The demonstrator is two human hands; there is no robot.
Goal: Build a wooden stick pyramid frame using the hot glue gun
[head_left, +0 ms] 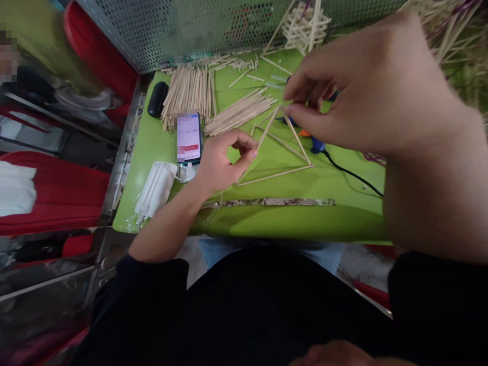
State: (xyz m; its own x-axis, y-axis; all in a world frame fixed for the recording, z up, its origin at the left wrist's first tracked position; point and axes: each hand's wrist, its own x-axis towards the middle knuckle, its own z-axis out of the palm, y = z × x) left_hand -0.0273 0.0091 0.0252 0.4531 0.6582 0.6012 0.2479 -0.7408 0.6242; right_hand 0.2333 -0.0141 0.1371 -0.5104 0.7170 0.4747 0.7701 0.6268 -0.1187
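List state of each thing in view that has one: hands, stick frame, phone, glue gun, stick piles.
left hand: pinching one stick of the frame
right hand: fingertips pinched at the frame's top joint
stick frame: partly built, base on the green table, top held up
phone: screen lit, lying flat
glue gun: lying on the table, cord attached
loose sticks: lying in piles, untouched
stick tower: assembled, standing at the back

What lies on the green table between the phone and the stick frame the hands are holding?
In the head view, the person's left hand lies between the phone and the stick frame, pinching one of the frame's sticks; green table shows around it.
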